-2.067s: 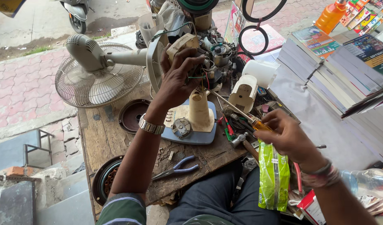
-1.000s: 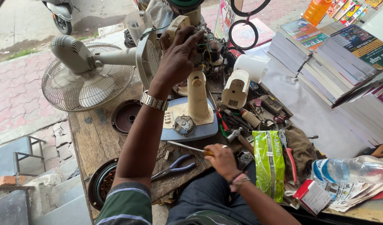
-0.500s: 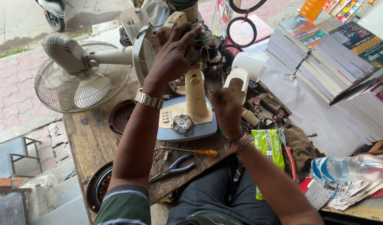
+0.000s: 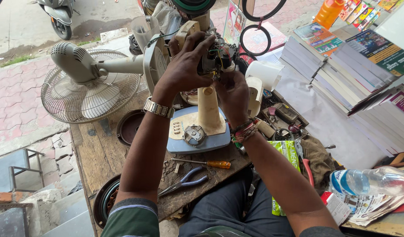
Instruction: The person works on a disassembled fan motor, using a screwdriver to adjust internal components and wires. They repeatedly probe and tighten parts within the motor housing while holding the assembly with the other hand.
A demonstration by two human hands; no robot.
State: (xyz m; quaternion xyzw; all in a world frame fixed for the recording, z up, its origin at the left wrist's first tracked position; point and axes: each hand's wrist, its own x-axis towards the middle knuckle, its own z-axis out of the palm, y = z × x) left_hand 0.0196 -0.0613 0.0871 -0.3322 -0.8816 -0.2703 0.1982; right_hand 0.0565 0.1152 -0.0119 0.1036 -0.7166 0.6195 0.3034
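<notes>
We grip the fan motor assembly (image 4: pixel 213 59) atop the cream stand (image 4: pixel 209 109) with our left hand (image 4: pixel 184 66) | our right hand (image 4: pixel 232 92) pinches its wires | screwdriver (image 4: pixel 206 163) and pliers (image 4: pixel 184 181) lie on the workbench (image 4: pixel 96 153).

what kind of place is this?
Likely a small open-air roadside fan repair stall. A worn wooden workbench stands beside brick pavement, holding a screwdriver and pliers. Both hands, left and right, are at an opened fan motor; another fan lies alongside.

Both hands (image 4: pixel 206 77) on fan motor (image 4: pixel 217 61)
</notes>
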